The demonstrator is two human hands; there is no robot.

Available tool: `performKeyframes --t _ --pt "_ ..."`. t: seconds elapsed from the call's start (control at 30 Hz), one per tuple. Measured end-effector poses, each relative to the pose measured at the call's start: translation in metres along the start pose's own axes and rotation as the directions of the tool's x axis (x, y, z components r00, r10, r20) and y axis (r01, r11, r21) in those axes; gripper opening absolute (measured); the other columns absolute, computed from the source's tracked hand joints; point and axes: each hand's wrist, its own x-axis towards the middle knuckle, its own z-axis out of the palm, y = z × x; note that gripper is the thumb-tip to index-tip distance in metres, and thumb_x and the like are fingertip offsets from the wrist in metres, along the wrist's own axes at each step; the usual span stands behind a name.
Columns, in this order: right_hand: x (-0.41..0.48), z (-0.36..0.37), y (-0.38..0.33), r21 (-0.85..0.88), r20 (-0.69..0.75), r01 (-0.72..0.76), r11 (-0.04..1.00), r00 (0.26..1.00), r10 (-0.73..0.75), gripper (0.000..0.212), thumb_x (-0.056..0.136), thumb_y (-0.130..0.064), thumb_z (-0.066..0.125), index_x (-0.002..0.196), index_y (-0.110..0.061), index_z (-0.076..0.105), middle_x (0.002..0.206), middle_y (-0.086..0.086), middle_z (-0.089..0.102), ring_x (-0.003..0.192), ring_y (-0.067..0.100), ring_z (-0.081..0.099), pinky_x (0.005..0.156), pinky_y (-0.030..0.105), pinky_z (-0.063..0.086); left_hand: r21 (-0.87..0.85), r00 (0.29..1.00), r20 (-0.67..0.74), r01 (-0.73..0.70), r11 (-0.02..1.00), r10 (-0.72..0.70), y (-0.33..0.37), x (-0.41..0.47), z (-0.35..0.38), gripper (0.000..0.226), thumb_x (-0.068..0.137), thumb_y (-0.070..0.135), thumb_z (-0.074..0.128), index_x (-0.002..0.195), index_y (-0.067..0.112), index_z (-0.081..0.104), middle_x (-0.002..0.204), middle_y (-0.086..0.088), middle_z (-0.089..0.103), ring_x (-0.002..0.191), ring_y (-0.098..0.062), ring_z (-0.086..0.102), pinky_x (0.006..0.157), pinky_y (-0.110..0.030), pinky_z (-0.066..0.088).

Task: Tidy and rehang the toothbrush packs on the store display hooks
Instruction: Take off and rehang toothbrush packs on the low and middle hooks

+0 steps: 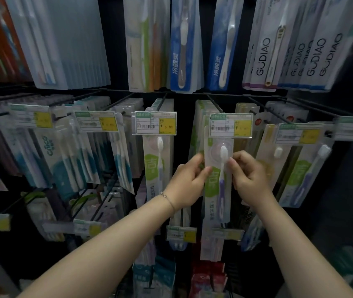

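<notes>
- Toothbrush pack [214, 190], a white and green card with a purple-handled brush under a clear blister, was held upright in front of the middle row of the display, right of centre.
- Left hand [187, 186] pinched the pack's left edge, with the thumb across the front of the card and the other fingers curled behind it.
- Right hand [249, 177] pinched the right edge at about the same height, just beside the neck of the brush. The two hands stood apart with only the width of the pack between them.
- Price label [231, 125], white with a yellow panel and a barcode, sat at the tip of a black wire hook [214, 103]. It covered the pack's top edge, so whether the pack hung on the hook could not be told.
- More cards of the same green design were stacked along that hook behind the held one.
- Matching pack [158, 166] hung to the left under its own label [155, 123]. A tilted pack with a purple brush [302, 177] hung to the right.
- Upper row carried blue packs [184, 50] and packs marked GUDIAO [265, 54].
- Thin bracelet [167, 197] circled the left wrist.
- Lower rows of packs were dim and blurred.
</notes>
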Motion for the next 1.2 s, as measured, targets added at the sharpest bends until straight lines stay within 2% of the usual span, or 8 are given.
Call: performKeyframes --t 0.13,0.27,0.43,0.6,0.8,1.03,1.1,1.2 --pt "0.002 -0.002 0.000 0.040 -0.051 -0.014 0.999 0.999 0.016 0.018 0.098 -0.017 0.049 0.082 -0.014 0.057 0.055 -0.007 0.052 0.046 0.007 0.044 0.045 0.024 0.036 0.002 1.000 -0.006 -0.002 1.000 0.002 0.007 0.003 0.002 0.014 0.099 0.030 0.047 0.089 0.020 0.047 0.067 -0.024 0.059 0.061 -0.042 0.058 0.053 -0.055 0.049" --pt "0.003 -0.003 0.001 0.062 -0.115 -0.008 0.998 0.993 0.015 0.019 0.097 -0.020 0.050 0.083 -0.009 0.059 0.059 0.015 0.052 0.048 0.023 0.044 0.045 0.035 0.036 -0.002 1.000 -0.027 0.015 1.000 -0.015 0.012 0.008 0.005 0.023 0.098 0.032 0.048 0.095 0.009 0.045 0.065 -0.023 0.059 0.061 -0.040 0.059 0.054 -0.055 0.049" --pt "0.000 -0.001 0.007 0.053 -0.087 -0.017 0.998 0.996 0.021 0.019 0.096 -0.021 0.050 0.082 -0.010 0.058 0.052 -0.007 0.048 0.043 0.008 0.039 0.043 0.022 0.032 -0.015 1.000 -0.011 0.020 1.000 -0.020 0.006 0.005 0.006 0.023 0.095 0.038 0.048 0.108 0.019 0.047 0.068 -0.021 0.063 0.060 -0.035 0.062 0.059 -0.054 0.051" --pt "-0.001 0.002 0.005 0.046 -0.069 -0.008 0.999 0.998 0.011 0.017 0.097 -0.013 0.049 0.082 -0.008 0.056 0.051 -0.010 0.048 0.043 0.002 0.039 0.044 0.014 0.031 -0.030 0.999 -0.028 0.017 0.999 -0.018 0.002 0.004 0.004 0.020 0.095 0.040 0.050 0.103 0.023 0.040 0.058 -0.009 0.058 0.051 -0.026 0.059 0.056 -0.051 0.053" --pt "0.004 0.003 -0.007 -0.036 -0.050 0.006 0.999 0.999 -0.007 0.017 0.097 -0.015 0.050 0.082 -0.008 0.055 0.057 -0.007 0.049 0.049 0.004 0.041 0.049 0.014 0.034 -0.014 0.997 -0.071 -0.028 1.000 0.027 0.002 0.012 -0.002 0.023 0.097 0.043 0.046 0.104 0.022 0.042 0.051 0.005 0.050 0.043 -0.011 0.049 0.048 -0.036 0.043" --pt "0.005 0.007 -0.016 -0.068 -0.034 0.009 0.998 0.999 -0.012 0.017 0.095 -0.014 0.053 0.081 -0.014 0.061 0.070 0.003 0.057 0.061 0.013 0.051 0.059 0.022 0.043 -0.063 0.998 -0.056 -0.043 0.997 0.039 -0.011 0.013 -0.001 0.022 0.096 0.045 0.041 0.105 0.026 0.041 0.067 -0.011 0.065 0.055 -0.029 0.062 0.052 -0.053 0.051" --pt "0.005 0.008 -0.017 -0.051 -0.020 -0.006 0.999 1.000 0.005 0.015 0.094 -0.014 0.054 0.083 -0.013 0.064 0.076 0.006 0.062 0.070 0.021 0.059 0.065 0.029 0.049 -0.072 0.999 -0.042 -0.035 0.997 0.033 -0.013 0.011 0.001 0.021 0.097 0.041 0.041 0.108 0.024 0.041 0.068 -0.008 0.066 0.053 -0.026 0.062 0.051 -0.053 0.051" --pt "0.007 0.008 -0.016 -0.030 -0.001 -0.044 0.999 0.999 0.044 0.015 0.094 -0.014 0.055 0.085 -0.014 0.067 0.081 0.004 0.067 0.075 0.016 0.064 0.068 0.029 0.053 -0.089 1.000 -0.021 -0.002 0.996 0.000 -0.016 0.012 0.002 0.017 0.100 0.036 0.042 0.109 0.023 0.041 0.073 -0.005 0.068 0.051 -0.019 0.062 0.053 -0.053 0.053"
